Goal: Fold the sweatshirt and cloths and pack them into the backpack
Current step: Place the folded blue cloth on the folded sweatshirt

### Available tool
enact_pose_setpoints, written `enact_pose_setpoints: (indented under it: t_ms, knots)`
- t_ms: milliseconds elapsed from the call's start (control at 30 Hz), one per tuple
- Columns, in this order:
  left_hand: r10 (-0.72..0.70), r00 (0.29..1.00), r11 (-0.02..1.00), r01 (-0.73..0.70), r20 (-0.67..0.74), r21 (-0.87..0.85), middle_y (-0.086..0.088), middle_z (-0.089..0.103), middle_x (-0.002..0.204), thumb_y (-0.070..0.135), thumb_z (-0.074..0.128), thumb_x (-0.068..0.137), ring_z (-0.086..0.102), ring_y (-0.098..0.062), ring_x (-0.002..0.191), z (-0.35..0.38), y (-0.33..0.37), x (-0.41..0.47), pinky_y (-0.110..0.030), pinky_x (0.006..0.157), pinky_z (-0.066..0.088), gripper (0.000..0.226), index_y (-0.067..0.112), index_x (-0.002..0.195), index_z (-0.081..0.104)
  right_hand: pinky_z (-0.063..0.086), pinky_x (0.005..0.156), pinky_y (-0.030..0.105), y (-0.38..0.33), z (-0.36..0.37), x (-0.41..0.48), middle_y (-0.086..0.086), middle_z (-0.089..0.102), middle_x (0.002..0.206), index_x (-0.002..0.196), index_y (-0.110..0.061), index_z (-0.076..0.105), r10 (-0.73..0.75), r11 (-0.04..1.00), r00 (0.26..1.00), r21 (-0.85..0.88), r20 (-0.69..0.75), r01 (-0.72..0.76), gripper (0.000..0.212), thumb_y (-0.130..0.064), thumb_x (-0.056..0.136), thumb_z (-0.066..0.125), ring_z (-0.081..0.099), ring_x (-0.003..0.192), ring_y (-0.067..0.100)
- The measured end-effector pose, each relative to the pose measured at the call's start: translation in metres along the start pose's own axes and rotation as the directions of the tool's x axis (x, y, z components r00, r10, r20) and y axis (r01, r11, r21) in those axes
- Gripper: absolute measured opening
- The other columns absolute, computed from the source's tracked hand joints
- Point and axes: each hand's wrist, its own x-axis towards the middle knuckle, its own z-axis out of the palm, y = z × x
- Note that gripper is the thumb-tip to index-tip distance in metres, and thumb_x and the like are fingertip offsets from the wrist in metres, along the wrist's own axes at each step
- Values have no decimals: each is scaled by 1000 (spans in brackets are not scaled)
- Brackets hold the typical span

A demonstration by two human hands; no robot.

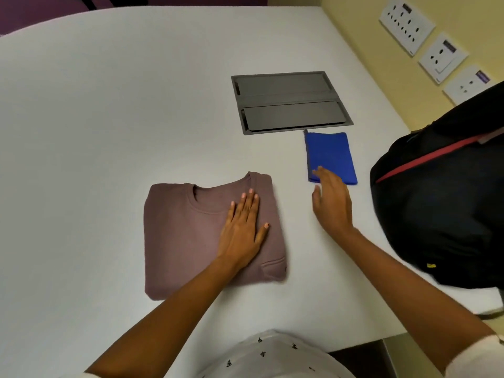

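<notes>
Pressing flat on the folded sweatshirt (185, 241), left hand (242, 230) had fingers straight. Right hand (331, 205) was loose and holding nothing, fingertips touching the folded blue cloth (330, 151). Both items lay on the tabletop (109, 105), backpack (441, 214) at its right edge.

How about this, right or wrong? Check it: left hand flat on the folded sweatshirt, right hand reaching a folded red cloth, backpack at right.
Wrong in one respect: the cloth is blue, not red, as the head view shows. The rest holds: left hand flat on the folded sweatshirt, right hand reaching the cloth, backpack at right.
</notes>
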Motion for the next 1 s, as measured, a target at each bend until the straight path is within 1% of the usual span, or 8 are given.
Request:
enact_pose_setpoints:
  t_ms: [67, 167, 367, 500, 633, 867, 933, 1000]
  knots:
    - [-43, 999, 998, 42, 33, 46, 0, -8, 160, 56, 6, 92, -10, -14, 147, 6, 3, 12, -34, 120, -9, 75, 13, 153, 1, 40, 104, 42, 17, -1, 27, 18, 49, 139, 138, 0, 45, 184, 983, 976, -29, 118, -182, 47, 5, 92, 51, 45, 129, 34]
    - [-88, 995, 994, 84, 49, 72, 2, -11, 160, 57, -1, 89, -11, -13, 147, 11, 3, 24, -31, 118, -12, 77, 14, 153, -3, 39, 102, 44, 46, 2, 62, 18, 41, 143, 146, -5, 29, 440, 897, 855, -168, 275, -408, 61, 5, 90, 52, 39, 130, 35]
    - [-99, 995, 993, 97, 28, 65, 6, -10, 158, 56, 2, 92, -10, -10, 146, 14, 3, 25, -29, 118, -12, 73, 17, 153, -2, 43, 99, 42, 93, 6, 85, 24, 44, 131, 133, 5, 35, 599, 786, 710, -441, 370, -434, 43, -6, 95, 51, 45, 120, 38]
    - [-100, 995, 992, 99, 15, 78, 4, -4, 160, 52, 10, 96, -5, -11, 148, 18, 2, 25, -32, 119, -6, 69, 15, 154, 2, 45, 96, 41, 97, 12, 87, 23, 49, 122, 123, 8, 42, 600, 786, 718, -428, 354, -446, 33, -9, 97, 51, 51, 113, 36]
    - [-102, 995, 993, 101, 11, 62, 3, 0, 160, 51, 13, 97, -1, -12, 148, 19, 1, 25, -32, 119, -3, 67, 15, 153, 5, 51, 91, 42, 90, 15, 94, 25, 52, 122, 123, 7, 40, 684, 728, 693, -274, 226, -629, 44, 1, 87, 64, 56, 110, 38]
    - [-133, 991, 989, 133, 1, -61, 0, 16, 159, 52, 11, 94, 11, -13, 148, 11, 5, 23, -26, 119, -1, 70, 15, 153, 14, 45, 70, 29, 45, -11, 107, 18, 52, 117, 126, -2, 42, 465, 885, 884, 0, 47, -466, 41, 10, 89, 54, 57, 91, 26]
    - [-216, 976, 963, 208, -30, -172, -4, 34, 154, 45, 25, 99, 23, -21, 145, 3, 12, 23, -32, 118, 17, 60, 16, 152, 23, 42, 65, 23, 26, -27, 106, 13, 51, 113, 126, -5, 44, 375, 925, 927, 59, 0, -374, 38, 9, 90, 52, 52, 85, 20]
    - [-327, 943, 899, 291, -60, -328, -8, 57, 133, 32, 38, 102, 44, -31, 131, -13, 18, 26, -41, 99, 42, 49, 20, 149, 30, 38, 61, 9, 6, -45, 103, 7, 48, 112, 122, -6, 46, 316, 940, 948, 140, -28, -310, 34, 7, 91, 52, 47, 85, 15]
